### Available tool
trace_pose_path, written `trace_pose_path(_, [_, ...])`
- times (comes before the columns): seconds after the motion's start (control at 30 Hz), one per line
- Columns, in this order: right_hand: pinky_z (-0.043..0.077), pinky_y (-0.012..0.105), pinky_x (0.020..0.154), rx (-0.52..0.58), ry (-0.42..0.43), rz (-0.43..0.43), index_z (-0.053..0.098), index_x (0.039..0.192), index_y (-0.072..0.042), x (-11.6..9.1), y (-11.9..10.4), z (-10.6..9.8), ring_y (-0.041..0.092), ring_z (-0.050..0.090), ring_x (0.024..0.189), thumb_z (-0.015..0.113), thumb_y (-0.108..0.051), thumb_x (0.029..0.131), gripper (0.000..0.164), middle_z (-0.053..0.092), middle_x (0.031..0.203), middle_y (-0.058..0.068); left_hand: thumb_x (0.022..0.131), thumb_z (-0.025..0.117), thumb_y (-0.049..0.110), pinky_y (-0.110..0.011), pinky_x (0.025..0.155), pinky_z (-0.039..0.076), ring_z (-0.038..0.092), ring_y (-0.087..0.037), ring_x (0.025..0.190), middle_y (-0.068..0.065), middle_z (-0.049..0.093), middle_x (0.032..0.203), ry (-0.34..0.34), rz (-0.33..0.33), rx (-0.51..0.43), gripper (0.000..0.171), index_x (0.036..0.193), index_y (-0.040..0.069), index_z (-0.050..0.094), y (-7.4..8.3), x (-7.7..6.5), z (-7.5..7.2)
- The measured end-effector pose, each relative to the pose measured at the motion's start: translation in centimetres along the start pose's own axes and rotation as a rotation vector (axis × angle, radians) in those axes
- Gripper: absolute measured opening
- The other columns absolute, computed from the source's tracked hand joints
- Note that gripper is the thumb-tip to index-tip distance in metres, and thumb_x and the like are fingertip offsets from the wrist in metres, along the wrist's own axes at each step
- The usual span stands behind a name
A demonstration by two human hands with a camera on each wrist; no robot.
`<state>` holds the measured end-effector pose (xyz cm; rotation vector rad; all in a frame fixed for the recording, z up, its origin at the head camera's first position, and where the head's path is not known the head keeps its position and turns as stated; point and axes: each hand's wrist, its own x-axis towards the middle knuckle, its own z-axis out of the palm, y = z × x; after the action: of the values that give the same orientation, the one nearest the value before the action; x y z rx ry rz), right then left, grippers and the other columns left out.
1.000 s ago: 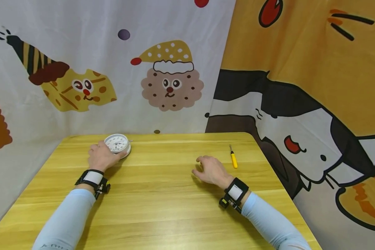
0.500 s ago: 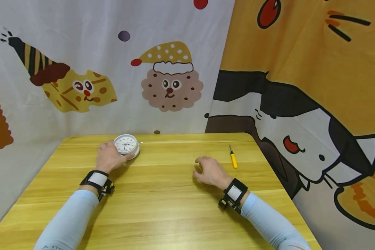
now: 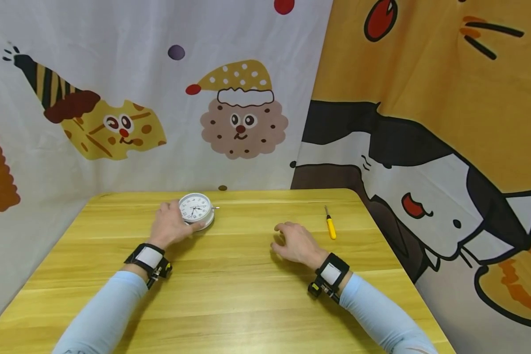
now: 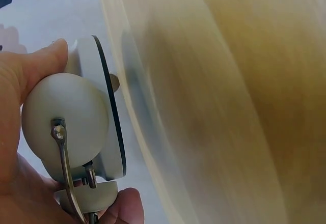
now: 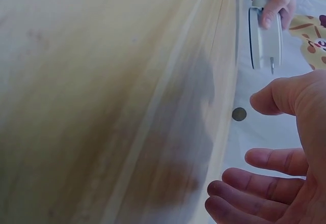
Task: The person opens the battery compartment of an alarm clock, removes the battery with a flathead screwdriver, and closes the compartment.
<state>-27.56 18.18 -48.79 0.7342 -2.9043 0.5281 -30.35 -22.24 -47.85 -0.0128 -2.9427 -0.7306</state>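
Observation:
A white alarm clock (image 3: 196, 210) is gripped by my left hand (image 3: 170, 227) at the back left of the table, its numbered dial facing up. A thin metal piece sticks out of its right side. The left wrist view shows a rounded white bell (image 4: 69, 119) with a metal hammer arm (image 4: 63, 152) across it, and my thumb and fingers around the clock. My right hand (image 3: 298, 245) hovers over the table's right half, fingers spread and loosely bent, holding nothing. Nearest to it lies a small screwdriver (image 3: 331, 228) with a yellow handle, its shaft pointing to the far edge.
The pale wood-grain table (image 3: 248, 305) ends at a straight back edge with rounded corners. A cartoon-printed curtain (image 3: 132, 59) hangs right behind it and on both sides. Each wrist wears a black strap (image 3: 332, 273) with a small camera.
My left hand has carried the alarm clock to the right and slightly toward me along the back of the table. The right hand and the screwdriver have stayed nearly still.

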Motion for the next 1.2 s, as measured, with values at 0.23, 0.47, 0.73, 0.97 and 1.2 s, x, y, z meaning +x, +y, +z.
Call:
trace_pose_path(0.23, [0.067,0.046,0.092,0.001,0.007,-0.005,0.074,0.138,-0.004,-0.1,0.0,0.0,0.032,0.080,0.111,0.082,-0.036,0.100,0.050,0.081,0.127,0.017,0.087,0.089,0.064,-0.075,0.116,0.049,0.053,-0.061,0.139,-0.044,0.045,0.155,-0.019,0.030,-0.020,0.124,0.166,-0.013,0.033,0.5,-0.2,0.9])
trace_pose_path(0.47, [0.067,0.046,0.091,0.011,0.011,-0.013,0.074,0.137,-0.003,-0.1,0.1,0.0,0.031,0.080,0.110,0.083,-0.034,0.100,0.049,0.081,0.126,0.018,0.086,0.090,0.066,-0.073,0.118,0.049,0.053,-0.057,0.141,-0.042,0.048,0.155,-0.061,0.096,-0.002,0.126,0.168,-0.011,0.032,1.7,-0.2,1.3])
trace_pose_path(0.73, [0.068,0.045,0.090,0.008,0.012,-0.013,0.074,0.137,-0.004,0.0,0.2,-0.1,0.030,0.080,0.110,0.083,-0.036,0.100,0.050,0.081,0.127,0.017,0.081,0.095,0.061,-0.073,0.114,0.053,0.058,-0.056,0.137,-0.039,0.052,0.152,-0.093,0.184,0.016,0.121,0.163,-0.008,0.040,2.8,-0.2,1.8])
trace_pose_path(0.97, [0.067,0.047,0.091,0.025,0.000,-0.004,0.074,0.138,-0.004,0.0,0.0,-0.2,0.032,0.080,0.111,0.083,-0.035,0.100,0.050,0.081,0.127,0.018,0.079,0.098,0.057,-0.073,0.117,0.051,0.059,-0.053,0.140,-0.033,0.055,0.155,-0.132,0.276,0.011,0.117,0.164,-0.003,0.044,3.3,0.0,2.0])
trace_pose_path(1.2, [0.067,0.047,0.093,0.029,-0.001,0.004,0.074,0.137,-0.004,0.0,-0.3,-0.4,0.031,0.080,0.112,0.083,-0.035,0.100,0.050,0.081,0.129,0.018,0.078,0.100,0.055,-0.071,0.119,0.051,0.061,-0.048,0.139,-0.030,0.057,0.154,-0.191,0.336,-0.003,0.117,0.166,0.001,0.045,3.9,0.2,1.9])
